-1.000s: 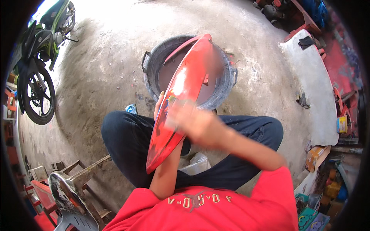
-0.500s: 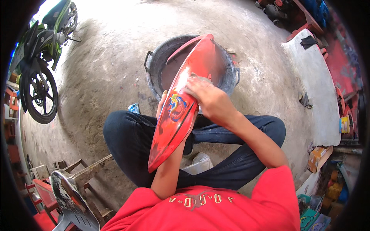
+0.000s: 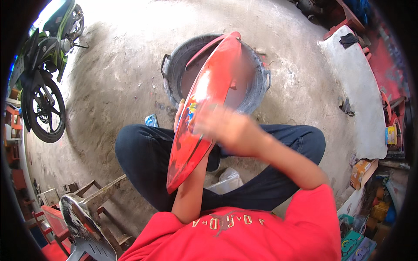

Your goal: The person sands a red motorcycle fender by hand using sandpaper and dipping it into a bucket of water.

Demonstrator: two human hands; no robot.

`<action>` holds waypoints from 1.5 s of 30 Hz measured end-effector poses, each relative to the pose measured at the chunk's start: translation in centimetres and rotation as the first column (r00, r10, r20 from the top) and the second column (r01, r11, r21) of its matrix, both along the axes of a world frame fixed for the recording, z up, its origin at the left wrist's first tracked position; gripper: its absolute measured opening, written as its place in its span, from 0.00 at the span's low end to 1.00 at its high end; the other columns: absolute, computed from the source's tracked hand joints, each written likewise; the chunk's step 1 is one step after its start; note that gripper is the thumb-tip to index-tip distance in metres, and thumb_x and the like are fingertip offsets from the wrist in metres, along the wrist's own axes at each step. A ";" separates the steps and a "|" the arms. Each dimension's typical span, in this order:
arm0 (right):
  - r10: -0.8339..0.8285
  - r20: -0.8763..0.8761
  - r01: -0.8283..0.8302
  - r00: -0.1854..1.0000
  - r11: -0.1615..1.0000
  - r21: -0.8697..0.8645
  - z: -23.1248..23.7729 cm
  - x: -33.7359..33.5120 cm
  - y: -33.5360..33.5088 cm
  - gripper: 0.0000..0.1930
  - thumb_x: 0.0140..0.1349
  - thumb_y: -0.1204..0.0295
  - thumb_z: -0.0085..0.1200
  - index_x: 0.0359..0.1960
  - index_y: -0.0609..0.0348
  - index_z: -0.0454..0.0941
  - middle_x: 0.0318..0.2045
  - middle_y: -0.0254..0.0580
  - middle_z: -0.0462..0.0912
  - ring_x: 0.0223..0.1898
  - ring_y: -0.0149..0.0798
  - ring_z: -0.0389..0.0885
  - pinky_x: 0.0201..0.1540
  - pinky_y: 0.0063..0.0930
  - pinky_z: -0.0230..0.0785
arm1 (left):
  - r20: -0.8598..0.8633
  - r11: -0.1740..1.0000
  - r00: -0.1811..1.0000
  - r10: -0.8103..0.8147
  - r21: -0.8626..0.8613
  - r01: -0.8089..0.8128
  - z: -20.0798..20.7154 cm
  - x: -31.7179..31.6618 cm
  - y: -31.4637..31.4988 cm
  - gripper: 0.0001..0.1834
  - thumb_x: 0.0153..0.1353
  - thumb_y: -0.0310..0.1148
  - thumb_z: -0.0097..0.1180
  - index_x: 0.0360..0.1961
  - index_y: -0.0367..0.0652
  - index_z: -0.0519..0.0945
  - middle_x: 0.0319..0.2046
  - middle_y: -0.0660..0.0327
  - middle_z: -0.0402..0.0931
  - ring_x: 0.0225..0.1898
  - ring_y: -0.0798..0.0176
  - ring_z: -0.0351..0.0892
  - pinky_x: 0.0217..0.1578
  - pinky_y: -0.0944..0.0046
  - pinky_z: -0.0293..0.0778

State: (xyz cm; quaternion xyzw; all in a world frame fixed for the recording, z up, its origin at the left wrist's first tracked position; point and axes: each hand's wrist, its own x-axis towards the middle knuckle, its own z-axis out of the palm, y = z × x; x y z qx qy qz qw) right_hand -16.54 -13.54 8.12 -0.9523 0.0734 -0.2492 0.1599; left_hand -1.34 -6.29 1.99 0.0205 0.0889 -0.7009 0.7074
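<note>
Above a round grey tub (image 3: 175, 75), I see a long red panel (image 3: 206, 89), glossy, dark-smudged, left hand (image 3: 178, 116) grasping it underneath, blurred right hand (image 3: 230, 129), grip unclear, tip overlapping far rim, grey concrete floor (image 3: 119, 80) stretching leftward.

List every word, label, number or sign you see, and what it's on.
Red shirt: row of pale capitals, upside down here; wording not copied.
Red panel: colourful decal partly behind the blurred right hand; no readable text.
Blue packet, yellow-and-blue container, brown box, green package: any print too small to read.

Red shirt (image 3: 270, 241), dark blue trousers (image 3: 146, 150)
</note>
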 end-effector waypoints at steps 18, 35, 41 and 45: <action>-0.062 0.044 0.066 0.997 0.991 -0.120 -0.3 1.3 -0.5 0.18 0.64 0.68 0.54 0.56 0.55 0.82 0.55 0.49 0.85 0.60 0.50 0.83 0.66 0.44 0.75 | -0.123 0.990 0.991 0.043 -0.128 -0.059 -1.3 0.3 -0.1 0.31 0.77 0.54 0.44 0.66 0.39 0.74 0.60 0.45 0.80 0.57 0.47 0.83 0.60 0.46 0.79; -0.194 0.000 0.194 0.981 0.981 -0.007 -1.1 0.8 -2.7 0.19 0.65 0.77 0.51 0.58 0.60 0.81 0.59 0.50 0.84 0.63 0.50 0.81 0.69 0.45 0.72 | 0.033 0.991 0.992 0.119 0.059 -0.120 0.5 -0.4 -0.1 0.30 0.76 0.53 0.44 0.66 0.41 0.75 0.57 0.44 0.81 0.55 0.42 0.83 0.55 0.42 0.81; 0.110 0.058 -0.106 0.992 0.992 -0.067 0.7 1.4 2.9 0.19 0.64 0.69 0.54 0.55 0.61 0.82 0.55 0.51 0.86 0.61 0.49 0.83 0.65 0.43 0.75 | 0.071 0.987 0.986 -0.149 -0.056 0.153 -4.1 3.6 -0.4 0.33 0.76 0.55 0.42 0.68 0.39 0.73 0.61 0.43 0.79 0.54 0.42 0.84 0.57 0.44 0.80; -0.259 0.054 0.260 0.964 0.966 -0.009 -1.7 1.2 -4.4 0.18 0.64 0.71 0.55 0.54 0.62 0.81 0.55 0.54 0.84 0.61 0.53 0.82 0.66 0.46 0.74 | 0.045 0.998 0.997 0.066 -0.009 -0.066 0.0 -0.1 -0.2 0.30 0.77 0.52 0.43 0.65 0.39 0.75 0.58 0.45 0.81 0.53 0.47 0.85 0.57 0.47 0.81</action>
